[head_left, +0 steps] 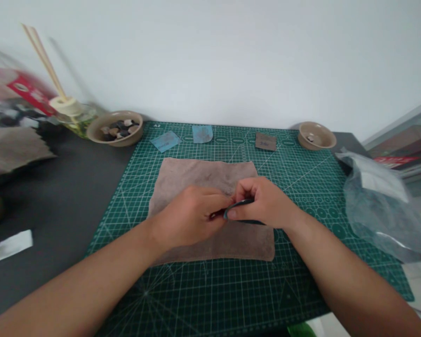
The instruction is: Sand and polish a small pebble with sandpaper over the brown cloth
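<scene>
Because the dark grey table (73, 187) spreads out to the left of my left fingers (217, 201) and right fingers (243, 187), and the wide green gridded cutting mat (231, 290) lies beneath them, I judge I have flat support for close handwork. Directly under my fingers is a brown, roughly square cloth (203, 173); working low over it should give anything dropped a soft landing. Ahead to their left sits a round tan bowl (126, 142), ahead to their right a second tan bowl (319, 144). Nearer straight ahead lie two light-blue flat pieces (202, 134) and a brown square piece (265, 142), clear of my knuckles. Over the cloth, my right fingers pinch a thin, dark, curved strip (244, 202) with a bluish edge, leading toward my left fingers. Those look closed on a small dark thing (215, 214), mostly hidden, whose kind I cannot tell. To do this well, I would steady the left pinch, bend the strip without creasing it, and press lightly and evenly, fingertips away from its edge.
</scene>
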The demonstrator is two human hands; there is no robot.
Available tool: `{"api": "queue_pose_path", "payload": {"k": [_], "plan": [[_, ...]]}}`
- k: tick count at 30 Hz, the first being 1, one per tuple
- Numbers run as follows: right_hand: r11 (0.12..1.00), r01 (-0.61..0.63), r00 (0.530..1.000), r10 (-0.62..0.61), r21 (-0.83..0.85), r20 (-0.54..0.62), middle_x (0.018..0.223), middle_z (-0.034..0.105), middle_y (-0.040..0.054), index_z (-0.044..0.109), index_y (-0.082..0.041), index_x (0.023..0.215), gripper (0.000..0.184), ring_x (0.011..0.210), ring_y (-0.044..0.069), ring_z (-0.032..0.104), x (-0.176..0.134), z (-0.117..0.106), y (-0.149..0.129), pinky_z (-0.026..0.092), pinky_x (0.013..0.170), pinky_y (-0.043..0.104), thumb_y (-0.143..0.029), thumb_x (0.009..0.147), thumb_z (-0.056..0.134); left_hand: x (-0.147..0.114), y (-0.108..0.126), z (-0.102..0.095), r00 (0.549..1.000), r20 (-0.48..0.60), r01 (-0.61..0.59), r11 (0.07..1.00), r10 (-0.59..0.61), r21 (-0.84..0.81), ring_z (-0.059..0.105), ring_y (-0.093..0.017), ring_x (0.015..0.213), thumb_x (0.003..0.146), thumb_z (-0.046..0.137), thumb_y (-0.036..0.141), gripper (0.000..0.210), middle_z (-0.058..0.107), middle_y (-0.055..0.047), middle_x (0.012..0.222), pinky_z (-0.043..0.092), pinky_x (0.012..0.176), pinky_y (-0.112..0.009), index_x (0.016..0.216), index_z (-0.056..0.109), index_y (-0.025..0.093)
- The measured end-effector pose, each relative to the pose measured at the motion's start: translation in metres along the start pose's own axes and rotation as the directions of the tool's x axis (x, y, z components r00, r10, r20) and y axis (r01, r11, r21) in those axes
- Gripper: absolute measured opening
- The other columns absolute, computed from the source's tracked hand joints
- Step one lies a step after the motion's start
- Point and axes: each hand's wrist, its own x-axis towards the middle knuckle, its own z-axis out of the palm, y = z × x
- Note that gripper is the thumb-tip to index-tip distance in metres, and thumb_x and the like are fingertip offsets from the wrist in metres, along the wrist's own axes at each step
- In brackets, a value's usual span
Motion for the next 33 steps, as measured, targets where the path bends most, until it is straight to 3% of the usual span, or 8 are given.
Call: {"api": "queue_pose_path", "payload": {"k": [2, 4, 9, 12, 18, 24, 30, 33], "plan": [[0.976, -0.032, 0.997, 0.015, 0.214, 0.079, 0.064, 0.063, -0.0025, 0.052, -0.021, 0.067, 0.04, 0.055, 0.011, 0.05, -0.002, -0.003, -0.001, 0.034, 0.051, 0.025, -0.041, 0.063, 0.086, 0.001, 0.004, -0.003, 0.996, -0.089, 0.014, 0.989, -0.027, -0.145, 0.054, -0.007, 0.053, 0.088, 0.063, 0.009, 0.011, 0.061, 0.004, 0.064, 0.039, 0.05, -0.021, 0.091, 0.071, 0.016], [0.968, -0.035, 0.995, 0.012, 0.247, 0.095, 0.066, 0.065, -0.0016, 0.051, -0.021, 0.067, 0.042, 0.055, 0.011, 0.049, -0.003, -0.005, -0.001, 0.034, 0.05, 0.025, -0.043, 0.063, 0.086, 0.001, 0.005, -0.004, 0.993, -0.114, -0.002, 0.986, -0.017, -0.167, 0.054, -0.007, 0.053, 0.088, 0.063, 0.01, 0.013, 0.061, 0.005, 0.064, 0.039, 0.05, -0.021, 0.096, 0.071, 0.017], [0.981, 0.047, 0.996, -0.059, -0.186, -0.061, 0.061, 0.059, -0.0038, 0.059, -0.019, 0.065, 0.027, 0.059, 0.011, 0.048, 0.0, 0.003, -0.001, 0.03, 0.053, 0.024, -0.029, 0.067, 0.083, -0.003, -0.002, 0.002, 0.996, 0.082, -0.048, 0.97, 0.029, 0.239, 0.059, -0.014, 0.059, 0.088, 0.054, 0.01, 0.014, 0.061, 0.001, 0.067, 0.04, 0.052, -0.028, 0.087, 0.067, 0.016], [0.979, 0.052, 0.996, -0.066, -0.196, -0.066, 0.06, 0.058, -0.0045, 0.059, -0.018, 0.065, 0.026, 0.058, 0.01, 0.047, 0.001, 0.006, -0.001, 0.03, 0.052, 0.024, -0.029, 0.067, 0.083, -0.004, -0.003, 0.004, 0.997, 0.07, -0.034, 0.969, 0.017, 0.243, 0.056, -0.014, 0.058, 0.088, 0.055, 0.01, 0.014, 0.059, 0.001, 0.065, 0.038, 0.052, -0.028, 0.082, 0.065, 0.016], [0.998, 0.032, 0.999, -0.031, 0.054, -0.025, 0.059, 0.056, -0.0049, 0.057, -0.019, 0.067, 0.036, 0.056, 0.01, 0.046, -0.003, -0.003, 0.0, 0.031, 0.051, 0.024, -0.037, 0.065, 0.088, -0.001, 0.003, 0.0, 0.996, -0.085, 0.022, 0.999, -0.019, 0.029, 0.052, -0.01, 0.055, 0.087, 0.061, 0.011, 0.01, 0.058, 0.002, 0.064, 0.037, 0.05, -0.024, 0.078, 0.064, 0.015], [0.98, 0.043, 0.997, -0.029, 0.194, -0.076, 0.059, 0.057, -0.0055, 0.056, -0.019, 0.067, 0.04, 0.053, 0.008, 0.045, -0.002, -0.007, 0.0, 0.031, 0.047, 0.021, -0.036, 0.062, 0.092, 0.001, 0.0, -0.003, 0.989, -0.147, 0.007, 0.993, -0.025, -0.118, 0.063, -0.011, 0.068, 0.088, 0.062, 0.009, 0.02, 0.069, -0.002, 0.082, 0.051, 0.059, -0.022, 0.103, 0.071, 0.017], [0.861, -0.007, 1.0, 0.019, 0.508, -0.017, 0.06, 0.065, -0.0045, 0.052, -0.02, 0.07, 0.045, 0.042, 0.007, 0.048, -0.003, -0.006, -0.002, 0.037, 0.037, 0.019, -0.037, 0.061, 0.093, 0.004, -0.007, -0.005, 0.961, -0.271, -0.005, 0.981, -0.049, -0.192, 0.063, -0.01, 0.07, 0.089, 0.068, 0.012, 0.029, 0.069, -0.003, 0.088, 0.051, 0.057, -0.019, 0.117, 0.073, 0.018], [0.814, -0.015, 1.0, 0.021, 0.581, -0.004, 0.064, 0.068, -0.0035, 0.051, -0.019, 0.07, 0.047, 0.039, 0.007, 0.05, -0.004, -0.006, -0.003, 0.039, 0.034, 0.018, -0.036, 0.06, 0.094, 0.004, -0.008, -0.006, 0.957, -0.286, -0.012, 0.985, -0.039, -0.174, 0.063, -0.01, 0.073, 0.089, 0.072, 0.014, 0.028, 0.068, -0.003, 0.09, 0.052, 0.062, -0.02, 0.116, 0.073, 0.018]]}}
